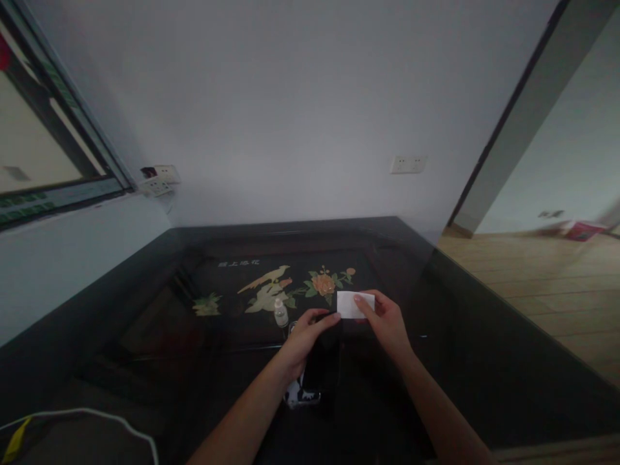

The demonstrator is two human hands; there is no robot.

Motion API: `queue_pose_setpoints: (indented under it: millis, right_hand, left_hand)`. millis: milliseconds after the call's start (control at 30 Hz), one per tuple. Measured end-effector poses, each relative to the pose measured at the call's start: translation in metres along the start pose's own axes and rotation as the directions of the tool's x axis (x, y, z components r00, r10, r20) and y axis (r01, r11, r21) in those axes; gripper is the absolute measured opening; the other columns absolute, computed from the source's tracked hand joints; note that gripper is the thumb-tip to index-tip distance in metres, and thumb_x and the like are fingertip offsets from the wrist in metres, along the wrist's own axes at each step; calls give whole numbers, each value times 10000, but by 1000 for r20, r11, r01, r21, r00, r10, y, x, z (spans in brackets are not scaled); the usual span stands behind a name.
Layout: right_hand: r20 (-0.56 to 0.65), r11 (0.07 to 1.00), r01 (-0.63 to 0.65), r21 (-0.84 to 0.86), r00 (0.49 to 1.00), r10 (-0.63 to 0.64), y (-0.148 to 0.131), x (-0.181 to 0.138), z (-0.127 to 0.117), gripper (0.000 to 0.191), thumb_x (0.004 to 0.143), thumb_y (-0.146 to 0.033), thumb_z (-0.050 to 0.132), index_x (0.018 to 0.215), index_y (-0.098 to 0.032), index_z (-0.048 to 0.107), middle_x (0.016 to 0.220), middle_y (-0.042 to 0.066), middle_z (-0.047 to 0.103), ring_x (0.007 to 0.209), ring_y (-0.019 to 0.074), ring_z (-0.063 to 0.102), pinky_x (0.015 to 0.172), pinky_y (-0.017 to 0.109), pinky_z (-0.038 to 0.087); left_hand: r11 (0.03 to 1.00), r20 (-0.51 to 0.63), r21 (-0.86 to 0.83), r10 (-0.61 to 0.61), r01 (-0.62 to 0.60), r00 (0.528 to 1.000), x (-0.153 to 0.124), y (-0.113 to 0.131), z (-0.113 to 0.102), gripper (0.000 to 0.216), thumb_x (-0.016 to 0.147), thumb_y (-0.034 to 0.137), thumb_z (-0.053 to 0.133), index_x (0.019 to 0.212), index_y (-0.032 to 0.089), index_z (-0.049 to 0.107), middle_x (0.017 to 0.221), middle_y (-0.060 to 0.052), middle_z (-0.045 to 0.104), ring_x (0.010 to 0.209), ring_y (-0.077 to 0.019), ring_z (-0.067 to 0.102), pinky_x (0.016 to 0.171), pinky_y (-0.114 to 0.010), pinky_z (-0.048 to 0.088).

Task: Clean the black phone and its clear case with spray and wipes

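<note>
Phone [323,361], black and rectangular, gripped by left hand [301,341]; right hand [389,324] pinches white sheet [347,305].

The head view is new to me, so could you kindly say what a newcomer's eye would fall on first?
Probably the small white sheet, bright in the right hand above the black table. Next might come the dark slab in the left hand, and the pale bird and orange flower pictured on the tabletop beyond the hands.
</note>
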State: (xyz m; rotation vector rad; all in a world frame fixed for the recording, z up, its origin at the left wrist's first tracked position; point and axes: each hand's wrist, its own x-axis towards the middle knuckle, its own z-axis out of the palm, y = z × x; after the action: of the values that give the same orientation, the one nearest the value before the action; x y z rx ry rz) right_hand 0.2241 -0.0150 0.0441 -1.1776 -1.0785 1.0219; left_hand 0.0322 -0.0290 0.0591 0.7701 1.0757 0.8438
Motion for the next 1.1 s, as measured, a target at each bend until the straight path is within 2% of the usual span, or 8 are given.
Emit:
queue_pose_setpoints:
  millis: [67,167,367,567,767,867,967,1100]
  right_hand:
    - [-24,1000,8,-2,1000,-8,1,0,1,464,715,-600,817,904,-197,687,846,50,721,775,247,690,607,353,638]
    - [-70,1000,22,15,997,-21,3,2,1,452,738,-610,793,895,-213,646,847,39,704,809,251,685,648,374,647]
    - [-61,996,85,25,995,-84,6,3,4,371,782,-556,783,874,-233,624,831,14,673,826,232,670,780,389,638]
    - [-12,993,110,-32,994,-110,3,-2,5,350,816,-554,755,891,-233,638,855,34,718,859,257,707,835,399,613]
    - [1,982,174,-68,985,-174,-1,-6,6,318,848,-528,739,916,-223,680,1077,94,768,932,270,737,865,403,595]
    - [16,969,238,-67,971,-238,-4,-11,9,256,860,-467,745,922,-220,728,1120,100,775,1036,278,729,955,422,568]
    - [82,949,311,-56,948,-306,-7,-17,14,186,868,-397,744,953,-236,782,1160,94,773,1162,299,694,1065,477,514]
    - [230,882,453,-130,879,-418,-7,-22,19,131,864,-308,747,976,-292,815,1123,47,787,1193,306,683,1191,576,358]
  left_hand:
    - [982,87,-152,-95,108,992,-2,1,-1,485,831,516,707,1155,162,636,925,-98,751,772,-251,723,738,-357,562]
    - [942,187,-272,-148,196,971,-1,-2,-4,511,931,563,520,1184,134,638,937,-124,761,813,-276,742,754,-373,567]
    - [911,292,-367,-78,187,953,-2,-8,-6,575,966,589,440,1277,133,602,1070,-154,746,960,-299,736,852,-404,553]
    - [874,253,-477,36,93,967,0,-6,-4,619,995,610,335,1341,148,556,1205,-179,694,1065,-320,698,921,-474,535]
    - [815,260,-572,70,95,963,1,-3,-7,575,1028,524,299,1458,182,471,1230,-173,687,1125,-323,674,979,-538,497]
    - [791,294,-594,50,142,955,-3,-2,-6,568,1024,529,340,1461,194,478,1211,-170,698,1073,-303,694,979,-530,499]
    - [796,306,-571,-21,201,952,-6,-5,-3,614,1006,576,376,1402,138,542,1145,-181,721,966,-294,720,941,-502,524]
    - [820,332,-523,-55,233,942,-7,-11,3,642,989,602,402,1351,104,586,1083,-182,741,981,-326,722,924,-481,532]
